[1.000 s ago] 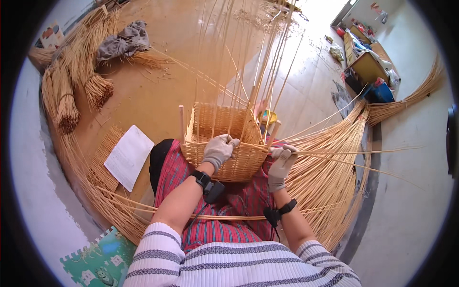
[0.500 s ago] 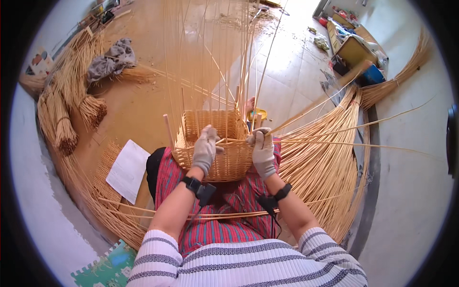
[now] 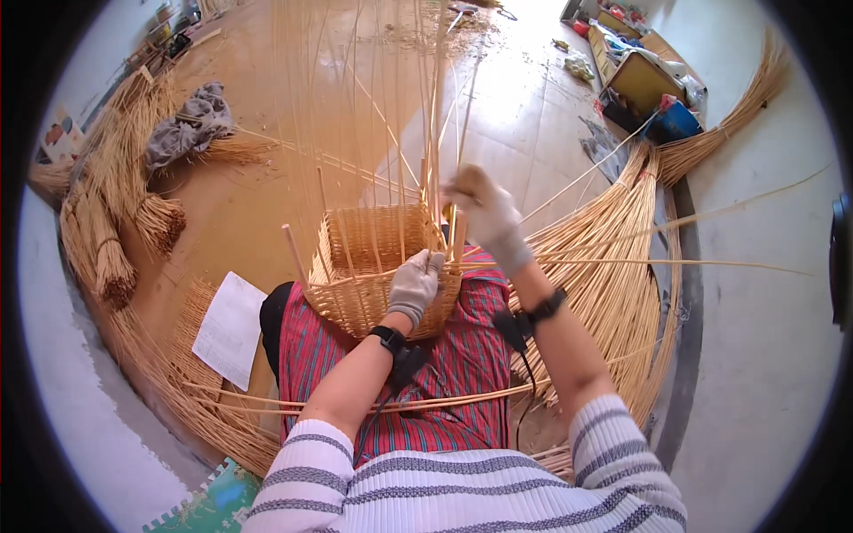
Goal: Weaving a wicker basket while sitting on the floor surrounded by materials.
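Note:
A half-woven wicker basket (image 3: 369, 306) rests on my lap, its tall thin stakes (image 3: 378, 124) standing up from the rim and blurring toward the top. My left hand (image 3: 416, 286), in a pale work glove, is closed on the basket's rim at the near right corner, thumb and fingers pinched there. Loose wicker rods (image 3: 622, 258) run out to the right from that corner. Raised just right of the corner stakes, my gloved right hand (image 3: 487, 213) is curled closed and slightly blurred. What lies in its fingers cannot be made out.
A fan of loose wicker rods (image 3: 604, 302) spreads on my right. Tied wicker bundles (image 3: 114, 266) and a grey cloth (image 3: 191, 124) lie to the left. Near my left knee is a white sheet (image 3: 229, 329). A blue container (image 3: 677, 120) stands far right.
My left hand has slid right along the rim to the corner and closed there. My right hand has left the corner and risen. The basket sits slightly further left in view.

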